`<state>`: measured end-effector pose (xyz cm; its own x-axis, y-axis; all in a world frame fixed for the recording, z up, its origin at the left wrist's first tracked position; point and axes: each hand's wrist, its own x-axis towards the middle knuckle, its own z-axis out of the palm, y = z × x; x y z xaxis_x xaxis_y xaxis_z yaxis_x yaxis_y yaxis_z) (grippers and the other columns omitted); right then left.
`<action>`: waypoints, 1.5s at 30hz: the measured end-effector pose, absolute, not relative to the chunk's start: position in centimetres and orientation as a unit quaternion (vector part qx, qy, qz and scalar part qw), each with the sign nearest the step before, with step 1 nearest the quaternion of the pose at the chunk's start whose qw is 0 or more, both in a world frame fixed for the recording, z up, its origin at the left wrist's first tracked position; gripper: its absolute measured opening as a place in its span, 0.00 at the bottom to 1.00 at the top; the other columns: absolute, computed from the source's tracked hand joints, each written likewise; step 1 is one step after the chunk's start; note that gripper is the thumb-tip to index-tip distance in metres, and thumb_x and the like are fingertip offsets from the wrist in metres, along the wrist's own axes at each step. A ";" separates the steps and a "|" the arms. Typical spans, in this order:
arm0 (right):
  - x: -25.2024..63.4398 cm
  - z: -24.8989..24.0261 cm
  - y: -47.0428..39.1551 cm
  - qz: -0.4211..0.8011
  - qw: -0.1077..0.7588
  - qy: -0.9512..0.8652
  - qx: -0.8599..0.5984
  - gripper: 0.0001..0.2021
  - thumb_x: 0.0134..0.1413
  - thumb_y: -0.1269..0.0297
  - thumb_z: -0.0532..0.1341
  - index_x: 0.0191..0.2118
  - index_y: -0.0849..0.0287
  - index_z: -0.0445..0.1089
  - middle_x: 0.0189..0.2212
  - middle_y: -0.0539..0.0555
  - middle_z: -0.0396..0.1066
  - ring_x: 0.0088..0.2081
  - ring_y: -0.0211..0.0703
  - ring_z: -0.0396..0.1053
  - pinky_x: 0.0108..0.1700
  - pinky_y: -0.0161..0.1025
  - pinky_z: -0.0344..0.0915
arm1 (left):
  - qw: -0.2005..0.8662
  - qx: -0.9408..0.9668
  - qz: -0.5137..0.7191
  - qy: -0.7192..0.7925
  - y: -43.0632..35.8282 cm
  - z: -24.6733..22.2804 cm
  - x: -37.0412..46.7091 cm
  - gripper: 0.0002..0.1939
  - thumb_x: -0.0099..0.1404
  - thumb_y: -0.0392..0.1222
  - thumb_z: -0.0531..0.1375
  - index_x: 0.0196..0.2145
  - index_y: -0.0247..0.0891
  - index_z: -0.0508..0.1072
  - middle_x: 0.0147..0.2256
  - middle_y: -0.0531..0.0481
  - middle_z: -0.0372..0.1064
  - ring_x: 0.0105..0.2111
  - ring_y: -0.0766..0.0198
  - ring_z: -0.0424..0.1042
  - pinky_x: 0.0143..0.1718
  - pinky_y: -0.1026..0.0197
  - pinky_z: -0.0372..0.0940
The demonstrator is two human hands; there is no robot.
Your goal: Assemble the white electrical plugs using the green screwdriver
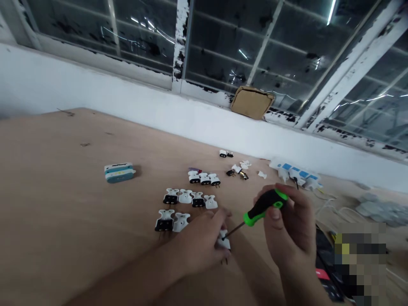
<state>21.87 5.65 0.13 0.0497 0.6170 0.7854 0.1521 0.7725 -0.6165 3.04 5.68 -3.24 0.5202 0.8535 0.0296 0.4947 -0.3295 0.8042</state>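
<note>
My left hand (204, 238) is closed around a small white plug (225, 243), whose metal pins point toward me, and presses it near the table top. In my right hand (290, 229) is a screwdriver (266, 207) with a black and green handle, tilted down to the left. Its tip meets the plug's white face. Just beyond my left hand lie opened plug halves: a black and white half (165, 221), a white cover (181, 222), and a row behind them with another white cover (211, 202). Farther back stand several assembled plugs (205, 179).
A blue and white object (119, 172) lies at left on the wooden table (63, 204). Loose plug parts (237, 170) are scattered near the wall. At right are a power strip (296, 172), cables and a clear plastic bag (379, 210). A cardboard piece (252, 103) leans at the window.
</note>
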 end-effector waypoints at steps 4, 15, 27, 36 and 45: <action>22.7 -0.1 6.1 0.199 0.663 -0.667 -0.275 0.14 0.69 0.62 0.62 0.57 0.45 0.73 0.46 0.55 0.79 0.45 0.50 0.78 0.39 0.46 0.77 | 0.387 0.784 0.218 0.433 5.8 -3.4 3.0 0.33 0.55 0.38 0.73 0.57 0.45 0.68 0.52 0.48 0.74 0.55 0.49 0.71 0.52 0.55 0.64; 22.3 0.9 4.9 0.248 0.651 -0.659 -0.284 0.14 0.70 0.67 0.60 0.56 0.45 0.75 0.50 0.55 0.76 0.47 0.49 0.76 0.40 0.45 0.78 | 0.401 0.774 0.227 0.435 5.8 -3.6 3.1 0.38 0.54 0.37 0.73 0.60 0.46 0.67 0.52 0.48 0.73 0.54 0.49 0.71 0.53 0.54 0.65; 22.3 0.6 5.2 0.205 0.658 -0.657 -0.307 0.17 0.69 0.66 0.61 0.59 0.46 0.75 0.52 0.55 0.77 0.52 0.51 0.77 0.52 0.50 0.75 | 0.403 0.760 0.245 0.446 5.5 -3.8 3.2 0.34 0.57 0.35 0.69 0.60 0.48 0.70 0.51 0.49 0.73 0.54 0.50 0.71 0.54 0.55 0.64; 22.4 0.9 4.8 0.163 0.659 -0.650 -0.341 0.17 0.66 0.67 0.65 0.58 0.47 0.76 0.51 0.55 0.77 0.52 0.51 0.75 0.49 0.48 0.76 | 0.419 0.754 0.243 0.443 5.5 -3.5 3.2 0.30 0.55 0.36 0.71 0.55 0.46 0.72 0.49 0.49 0.72 0.51 0.51 0.72 0.51 0.55 0.65; 22.0 1.4 4.8 0.178 0.677 -0.656 -0.282 0.18 0.59 0.73 0.70 0.52 0.47 0.78 0.50 0.53 0.74 0.53 0.45 0.72 0.46 0.38 0.74 | 0.424 0.749 0.253 0.442 5.5 -3.3 3.2 0.28 0.54 0.34 0.72 0.53 0.45 0.74 0.50 0.49 0.73 0.50 0.53 0.73 0.50 0.57 0.65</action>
